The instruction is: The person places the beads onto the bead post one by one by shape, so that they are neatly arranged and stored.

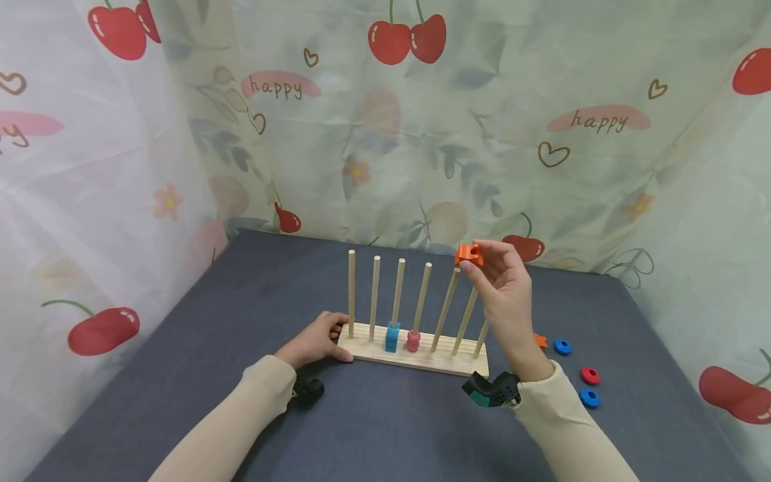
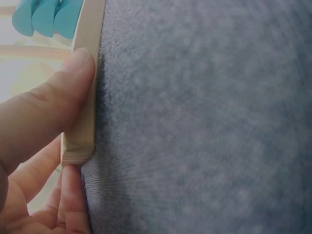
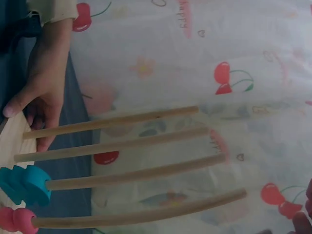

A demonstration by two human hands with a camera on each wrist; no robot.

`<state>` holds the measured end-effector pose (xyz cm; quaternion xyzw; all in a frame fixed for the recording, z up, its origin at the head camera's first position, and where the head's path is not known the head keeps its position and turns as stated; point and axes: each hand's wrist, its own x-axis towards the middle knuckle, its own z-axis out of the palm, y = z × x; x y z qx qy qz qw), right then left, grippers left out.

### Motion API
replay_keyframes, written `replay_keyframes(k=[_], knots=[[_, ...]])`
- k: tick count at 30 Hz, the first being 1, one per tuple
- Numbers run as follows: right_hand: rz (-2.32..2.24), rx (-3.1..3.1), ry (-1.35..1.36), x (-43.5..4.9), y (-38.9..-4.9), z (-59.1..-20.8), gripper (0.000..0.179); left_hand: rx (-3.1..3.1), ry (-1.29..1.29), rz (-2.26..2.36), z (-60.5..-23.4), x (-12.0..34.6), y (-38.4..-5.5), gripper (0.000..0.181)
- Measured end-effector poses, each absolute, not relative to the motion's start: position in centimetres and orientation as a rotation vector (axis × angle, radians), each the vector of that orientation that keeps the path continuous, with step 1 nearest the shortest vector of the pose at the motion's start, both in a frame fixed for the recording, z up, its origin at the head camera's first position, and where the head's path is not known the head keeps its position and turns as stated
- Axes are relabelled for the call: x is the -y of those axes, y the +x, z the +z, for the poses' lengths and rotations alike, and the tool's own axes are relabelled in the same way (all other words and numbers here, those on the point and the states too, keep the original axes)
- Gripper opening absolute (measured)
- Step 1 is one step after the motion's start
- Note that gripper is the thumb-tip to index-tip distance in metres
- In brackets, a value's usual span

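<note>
Head view: right hand (image 1: 507, 288) partly hides rack (image 1: 442, 357), rings (image 1: 587, 379) lying rightward.

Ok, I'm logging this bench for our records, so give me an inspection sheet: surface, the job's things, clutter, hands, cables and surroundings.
Surface: dark grey tabletop.
Job's things: wooden board with seven pegs; from the left, blue block on the third, pink block on the fourth. Loose at right: two blue rings, red ring, star-like orange piece, partly hidden.
Clutter: nothing seen besides those loose pieces.
Left hand: grips the board's left end, thumb at the front edge.
Right hand: pinches an orange block near the fifth peg's top; cannot tell whether lined up.
Cables: nothing seen.
Surroundings: cherry-print curtain behind and at both sides.
</note>
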<state>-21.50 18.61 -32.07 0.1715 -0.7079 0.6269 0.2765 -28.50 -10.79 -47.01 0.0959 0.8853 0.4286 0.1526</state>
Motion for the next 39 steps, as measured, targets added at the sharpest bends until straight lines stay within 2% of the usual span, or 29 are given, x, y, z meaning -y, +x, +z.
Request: replay_keyframes(k=[8, 19, 30, 39], knots=[[1.459, 1.848, 0.54, -18.0, -22.6, -34.0, 0.037, -2.535, 0.29, 1.236, -47.0, 11.0, -28.4, 0.081], [1.645, 1.862, 0.497, -18.4, -23.6, -35.5, 0.037, -2.528, 0.273, 1.247, -47.0, 10.9, -28.2, 0.08], [1.832, 1.9, 0.346, -18.3, -23.9, -37.4, 0.042, -2.53, 0.281, 1.243, -46.8, 10.8, -28.3, 0.08], [1.842, 2.099, 0.189, -18.5, -23.4, -40.9, 0.038, -2.533, 0.29, 1.234, -46.7, 10.8, -28.3, 0.081]])
